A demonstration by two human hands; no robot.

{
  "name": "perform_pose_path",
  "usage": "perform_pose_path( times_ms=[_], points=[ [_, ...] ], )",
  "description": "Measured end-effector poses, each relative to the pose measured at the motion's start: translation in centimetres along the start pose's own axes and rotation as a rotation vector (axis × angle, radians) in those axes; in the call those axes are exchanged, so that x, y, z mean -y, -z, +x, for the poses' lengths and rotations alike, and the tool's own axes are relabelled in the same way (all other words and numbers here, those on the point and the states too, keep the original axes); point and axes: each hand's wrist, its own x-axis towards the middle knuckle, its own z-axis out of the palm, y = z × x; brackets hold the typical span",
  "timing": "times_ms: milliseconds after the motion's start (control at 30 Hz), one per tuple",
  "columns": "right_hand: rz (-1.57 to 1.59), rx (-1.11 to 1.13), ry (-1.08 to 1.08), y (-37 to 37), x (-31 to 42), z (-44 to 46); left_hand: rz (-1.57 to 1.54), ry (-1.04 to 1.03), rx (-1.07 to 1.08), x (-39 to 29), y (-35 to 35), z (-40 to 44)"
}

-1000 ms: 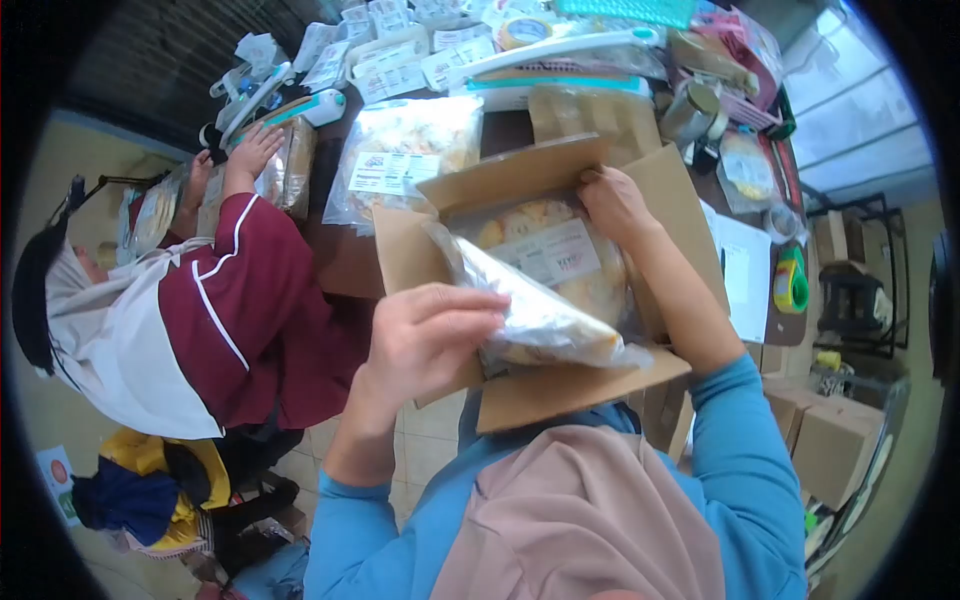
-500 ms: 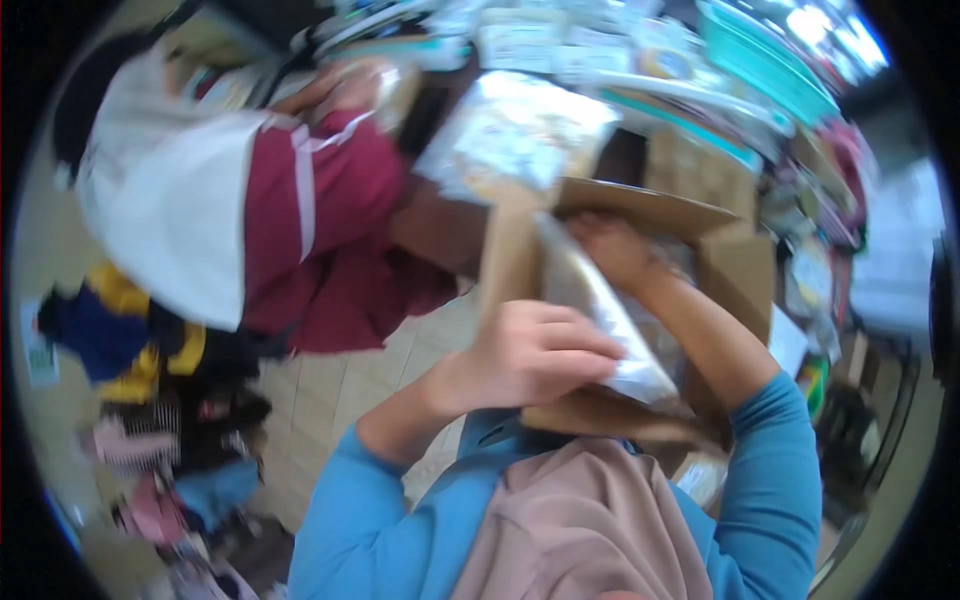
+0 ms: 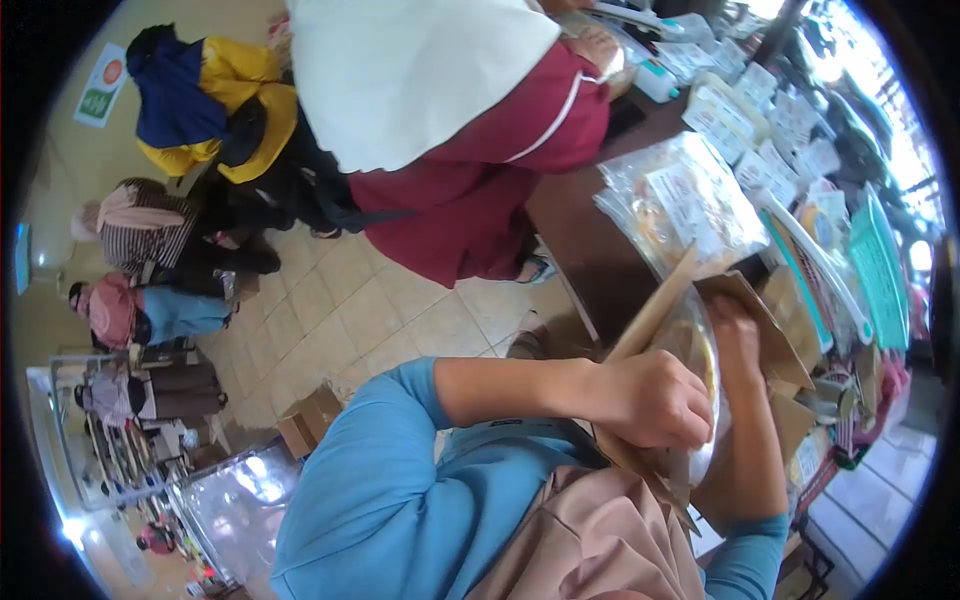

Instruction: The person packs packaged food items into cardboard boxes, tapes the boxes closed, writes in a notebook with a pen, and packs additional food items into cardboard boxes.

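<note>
An open cardboard box stands against my body at the table's edge. My left hand is closed on the edge of a clear plastic packet with something flat and yellowish in it. The packet stands on edge, partly inside the box. My right hand reaches down into the box on the packet's far side. Its fingertips are hidden, so I cannot tell what they touch. Just beyond the box, a stack of clear plastic packets with printed labels lies on the dark table.
Beside the table stands a co-worker in maroon clothing and a white head covering. Teal baskets and labelled packets crowd the table's far side. Several people stand across the tiled floor, near another cardboard box.
The view has swung left, so the box and table appear farther right and more of the room shows. My left hand keeps the packet; my right hand stays in the box.
</note>
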Motion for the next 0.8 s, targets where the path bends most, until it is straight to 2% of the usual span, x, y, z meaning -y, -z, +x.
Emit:
perform_pose_path(
  times_ms=[67, 100, 133, 167, 200, 300, 367, 433, 500, 533, 567, 633, 700, 767, 800],
  points=[
    [0.479, -0.072, -0.288, -6.8, -2.5, -1.0, -0.001, 0.004, 0.044, -0.1, 0.2, 0.3],
    [0.208, -0.065, -0.044, -8.0, -3.7, -0.9, 0.031, 0.005, 0.095, 0.1, 0.4, 0.6],
    [0.09, -0.112, 0.012, -3.5, -1.2, -0.1, 0.01, -0.001, 0.103, 0.4, 0.4, 0.9],
    [-0.074, -0.113, 0.059, -3.0, -1.1, -0.3, -0.013, 0.005, 0.111, 0.3, 0.5, 0.9],
    [-0.048, -0.161, 0.099, -0.3, -0.1, -0.1, -0.048, -0.004, 0.129, 0.4, 0.9, 1.1],
    [-0.124, -0.14, 0.021, -5.5, -1.3, -1.4, -0.075, 0.068, 0.154, 0.5, 0.5, 1.1],
    [-0.157, -0.247, -0.002, -2.2, -0.6, -0.9, -0.066, 0.068, 0.211, 1.0, 0.7, 1.4],
    [0.058, -0.105, -0.218, 4.6, 1.2, -1.1, -0.037, 0.084, 0.245, 1.1, 0.7, 1.8],
    [0.1, -0.229, -0.277, 10.7, 0.6, -2.1, 0.046, 0.147, 0.252, 1.4, 0.4, 2.8],
    [0.144, -0.355, -0.318, 13.4, -0.2, -2.1, 0.014, 0.141, 0.341, 1.8, 0.6, 3.0],
    [0.183, -0.482, -0.353, 15.5, -1.7, -1.5, 0.01, 0.136, 0.335, 2.3, 0.9, 3.2],
    [0.029, -0.571, -0.437, 17.3, -5.3, 0.7, 0.039, 0.16, 0.326, 3.2, 2.0, 3.3],
    [-0.055, -0.58, -0.439, 15.7, -10.3, 3.8, 0.072, 0.194, 0.357, 4.5, 3.4, 2.4],
    [-0.045, -0.564, -0.382, 12.4, -15.0, 7.2, 0.389, 0.453, 0.405, 5.6, 4.7, 1.4],
    [-0.118, -0.448, -0.456, 10.3, -17.9, 8.8, 0.417, 0.578, 0.499, 6.4, 4.8, 0.4]
  ],
)
